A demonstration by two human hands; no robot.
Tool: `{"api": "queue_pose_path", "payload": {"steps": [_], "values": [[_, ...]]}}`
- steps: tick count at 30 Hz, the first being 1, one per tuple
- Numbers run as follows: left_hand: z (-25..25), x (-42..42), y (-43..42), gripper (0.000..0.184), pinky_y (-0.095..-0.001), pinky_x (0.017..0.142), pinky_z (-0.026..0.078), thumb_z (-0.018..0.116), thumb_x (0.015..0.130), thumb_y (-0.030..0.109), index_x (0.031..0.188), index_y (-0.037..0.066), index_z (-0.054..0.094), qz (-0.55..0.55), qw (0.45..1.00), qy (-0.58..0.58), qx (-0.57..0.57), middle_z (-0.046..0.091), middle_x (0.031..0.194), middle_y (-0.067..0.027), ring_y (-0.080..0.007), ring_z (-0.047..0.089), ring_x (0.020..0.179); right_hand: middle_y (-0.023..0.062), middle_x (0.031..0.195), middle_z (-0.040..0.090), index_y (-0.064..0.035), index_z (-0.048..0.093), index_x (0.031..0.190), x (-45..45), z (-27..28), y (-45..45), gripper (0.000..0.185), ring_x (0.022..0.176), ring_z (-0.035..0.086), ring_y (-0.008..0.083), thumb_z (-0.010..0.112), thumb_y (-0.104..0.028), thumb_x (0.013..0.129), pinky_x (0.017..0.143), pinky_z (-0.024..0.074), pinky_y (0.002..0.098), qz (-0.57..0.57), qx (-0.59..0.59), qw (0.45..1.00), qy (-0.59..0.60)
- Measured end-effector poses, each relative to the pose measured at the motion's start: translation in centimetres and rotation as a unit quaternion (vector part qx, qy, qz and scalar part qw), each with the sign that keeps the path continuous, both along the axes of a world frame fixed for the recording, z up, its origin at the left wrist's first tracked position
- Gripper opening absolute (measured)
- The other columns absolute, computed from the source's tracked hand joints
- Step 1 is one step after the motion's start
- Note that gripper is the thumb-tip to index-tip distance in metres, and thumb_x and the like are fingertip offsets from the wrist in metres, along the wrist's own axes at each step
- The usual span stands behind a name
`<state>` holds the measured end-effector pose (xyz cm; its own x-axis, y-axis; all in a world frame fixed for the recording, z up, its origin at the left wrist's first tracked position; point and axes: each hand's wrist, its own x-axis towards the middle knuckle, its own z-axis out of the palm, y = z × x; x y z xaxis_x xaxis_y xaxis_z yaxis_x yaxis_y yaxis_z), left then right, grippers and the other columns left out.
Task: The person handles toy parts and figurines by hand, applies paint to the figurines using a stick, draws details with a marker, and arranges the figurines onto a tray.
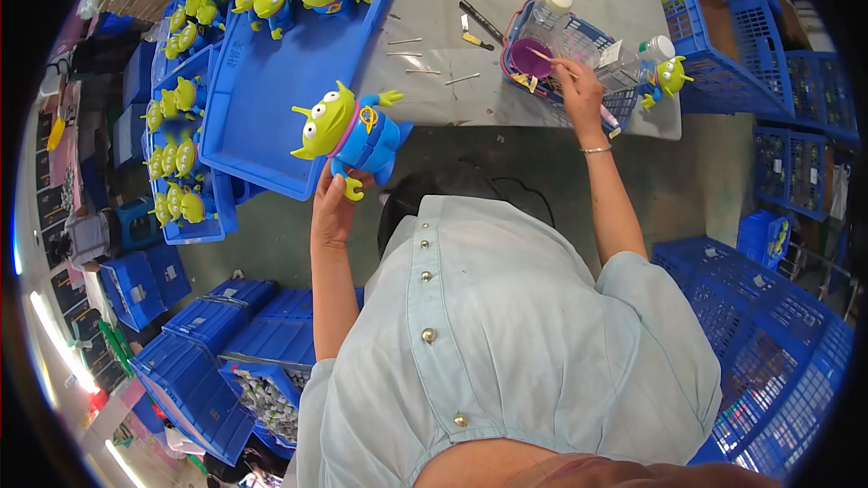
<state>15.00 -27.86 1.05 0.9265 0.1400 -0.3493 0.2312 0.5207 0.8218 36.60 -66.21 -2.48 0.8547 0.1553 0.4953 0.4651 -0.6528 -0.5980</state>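
My left hand is closed around the lower part of a toy alien figure with a green three-eyed head and a blue body. The toy is tilted, its head toward the left, in front of the table edge. In my right hand is a thin paintbrush, pinched between the fingers. Its tip is over or in a purple cup; whether it touches the contents I cannot tell. The cup sits in a small blue basket with clear bottles, one with a white cap.
A blue tray holds several alien toys at its far end. More toys fill trays at the left. Cotton swabs and a black marker lie on the grey table. Another alien toy is right of the basket.
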Motion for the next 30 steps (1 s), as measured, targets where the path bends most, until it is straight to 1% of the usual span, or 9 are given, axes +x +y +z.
{"api": "queue_pose_path", "payload": {"steps": [1, 3, 6, 9, 12, 15, 16, 20, 30], "values": [[-0.1, 0.0, -0.1, 0.06, -0.0429, 0.092, 0.043, 0.066, 0.082, 0.032, 0.131, 0.007, 0.042, 0.003, 1.0, 0.001, -0.001, 0.054, 0.124, -0.009, -0.026, 0.054, 0.112, 0.008, 0.086, 0.067, -0.0032, 0.066, 0.093, -0.7, 0.6, -0.4, 0.019, 0.069, 0.056, 0.0096, 0.054, -0.018, 0.091, 0.065, 0.043, 0.025, -0.017, 0.091, 0.993, 0.067], [-0.1, 0.2, -0.3, 0.059, -0.0434, 0.092, 0.043, 0.066, 0.082, 0.031, 0.131, 0.007, 0.043, 0.013, 1.0, 0.0, -0.003, 0.053, 0.125, -0.0091, -0.0265, 0.055, 0.111, 0.0058, 0.086, 0.067, -0.0028, 0.066, 0.094, -2.3, 2.2, -0.8, 0.019, 0.074, 0.054, 0.0068, 0.054, -0.017, 0.091, 0.068, 0.0422, 0.0227, -0.047, 0.268, 0.941, 0.2], [0.5, 0.8, -0.9, 0.056, -0.0394, 0.089, 0.046, 0.064, 0.084, 0.026, 0.131, 0.004, 0.043, 0.012, 1.0, -0.005, -0.026, 0.059, 0.11, -0.0094, -0.02, 0.059, 0.097, 0.004, 0.085, 0.066, -0.0008, 0.065, 0.097, -4.1, 5.5, 0.0, 0.02, 0.072, 0.052, 0.0053, 0.056, -0.018, 0.091, 0.067, 0.042, 0.0208, -0.026, 0.411, 0.881, 0.234], [0.8, 1.4, -1.6, 0.057, -0.039, 0.089, 0.045, 0.064, 0.084, 0.025, 0.131, 0.003, 0.042, 0.004, 1.0, -0.004, -0.029, 0.06, 0.106, -0.0092, -0.0191, 0.059, 0.096, 0.0064, 0.086, 0.066, 0.0007, 0.063, 0.1, -4.9, 6.7, 1.3, 0.021, 0.073, 0.054, 0.0072, 0.055, -0.017, 0.092, 0.069, 0.0428, 0.0209, 0.007, 0.455, 0.859, 0.233], [1.9, 2.1, -2.4, 0.06, -0.0359, 0.089, 0.044, 0.066, 0.082, 0.026, 0.131, 0.002, 0.041, -0.008, 0.999, -0.004, -0.034, 0.061, 0.103, -0.0087, -0.0186, 0.058, 0.097, 0.007, 0.086, 0.065, 0.0006, 0.062, 0.1, -6.8, 9.9, 4.6, 0.019, 0.074, 0.055, 0.008, 0.053, -0.015, 0.092, 0.069, 0.0432, 0.0213, 0.068, 0.462, 0.856, 0.223], [2.6, 2.5, -2.8, 0.061, -0.0344, 0.09, 0.044, 0.067, 0.081, 0.026, 0.131, 0.002, 0.042, -0.025, 0.999, -0.008, -0.032, 0.061, 0.105, -0.0085, -0.0186, 0.058, 0.098, 0.0077, 0.087, 0.065, 0.0014, 0.061, 0.1, -9.4, 12.7, 7.4, 0.017, 0.076, 0.056, 0.0105, 0.051, -0.011, 0.093, 0.071, 0.044, 0.0225, 0.138, 0.374, 0.893, 0.21], [2.7, 2.6, -2.8, 0.061, -0.034, 0.09, 0.043, 0.068, 0.08, 0.026, 0.131, 0.003, 0.042, -0.036, 0.999, -0.01, -0.032, 0.061, 0.106, -0.0084, -0.0186, 0.058, 0.098, 0.008, 0.086, 0.065, 0.0015, 0.061, 0.098, -9.7, 13.4, 8.0, 0.012, 0.077, 0.057, 0.0135, 0.053, -0.005, 0.09, 0.071, 0.0441, 0.0233, 0.198, 0.342, 0.9, 0.187], [2.7, 2.3, -2.8, 0.06, -0.0343, 0.091, 0.043, 0.069, 0.079, 0.026, 0.13, 0.004, 0.045, -0.049, 0.998, -0.015, -0.028, 0.061, 0.109, -0.0079, -0.019, 0.058, 0.099, 0.0088, 0.087, 0.066, -0.0008, 0.061, 0.094, -10.1, 14.3, 9.8, 0.014, 0.077, 0.059, 0.0198, 0.059, 0.004, 0.081, 0.07, 0.0447, 0.0278, 0.305, 0.187, 0.933, 0.045], [2.9, 1.7, -2.8, 0.063, -0.0365, 0.092, 0.042, 0.069, 0.079, 0.028, 0.131, 0.004, 0.043, -0.041, 0.998, -0.02, -0.053, 0.06, 0.112, -0.0083, -0.02, 0.057, 0.101, 0.009, 0.087, 0.066, -0.0018, 0.061, 0.092, -10.1, 13.7, 10.7, 0.014, 0.075, 0.059, 0.0214, 0.061, 0.003, 0.079, 0.069, 0.0456, 0.0296, 0.319, 0.158, 0.934, 0.018]]}}
